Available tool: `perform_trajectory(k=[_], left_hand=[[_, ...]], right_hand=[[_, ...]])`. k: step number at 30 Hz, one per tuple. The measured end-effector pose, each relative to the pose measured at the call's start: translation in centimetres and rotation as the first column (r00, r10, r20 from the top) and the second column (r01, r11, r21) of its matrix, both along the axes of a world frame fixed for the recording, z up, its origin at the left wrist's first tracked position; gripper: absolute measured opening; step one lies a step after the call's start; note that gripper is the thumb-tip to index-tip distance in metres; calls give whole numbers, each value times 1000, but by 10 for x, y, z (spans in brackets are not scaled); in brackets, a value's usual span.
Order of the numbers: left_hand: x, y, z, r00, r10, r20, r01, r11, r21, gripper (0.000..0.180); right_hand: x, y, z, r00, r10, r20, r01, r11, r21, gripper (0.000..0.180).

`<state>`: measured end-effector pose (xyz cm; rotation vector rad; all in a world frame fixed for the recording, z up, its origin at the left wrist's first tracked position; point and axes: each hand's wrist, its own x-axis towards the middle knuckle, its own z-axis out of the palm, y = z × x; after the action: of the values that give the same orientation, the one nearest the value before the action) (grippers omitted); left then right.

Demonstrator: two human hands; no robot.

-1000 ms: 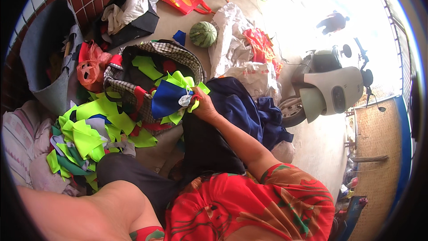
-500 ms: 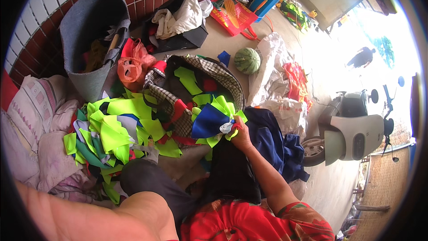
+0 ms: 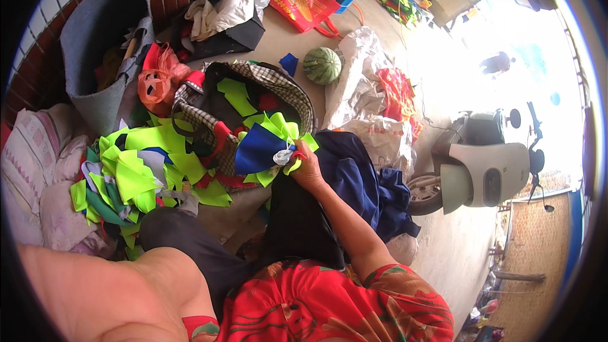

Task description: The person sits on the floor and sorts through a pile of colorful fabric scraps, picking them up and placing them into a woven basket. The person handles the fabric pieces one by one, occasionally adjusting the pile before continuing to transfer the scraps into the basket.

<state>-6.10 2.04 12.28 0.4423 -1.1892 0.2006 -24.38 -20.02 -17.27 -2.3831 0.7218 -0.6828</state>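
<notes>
On the concrete floor by a checked bag, we see the right hand clenched around a bunch of blue and neon-green fabric pieces; our left hand stays unseen.

The right hand grips a bunch of blue and neon yellow fabric pieces above the open checkered bag, while more neon pieces lie in a pile on the left, a watermelon sits on the floor behind, and a white scooter stands at the right.
</notes>
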Motion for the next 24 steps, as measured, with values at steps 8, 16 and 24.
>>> perform_trajectory(k=[8,16,24], left_hand=[[-22,-6,8,999,-47,0,47,998,37,40],[-49,-28,12,980,-162,-113,157,986,-54,38],[-77,-34,24,957,-265,-119,226,935,-272,37]], right_hand=[[-4,-1,2,1000,-2,3,2,992,123,61],[-5,4,-6,996,-70,-55,74,994,79,44],[-6,1,-15,1000,11,9,-11,998,-57,50]])
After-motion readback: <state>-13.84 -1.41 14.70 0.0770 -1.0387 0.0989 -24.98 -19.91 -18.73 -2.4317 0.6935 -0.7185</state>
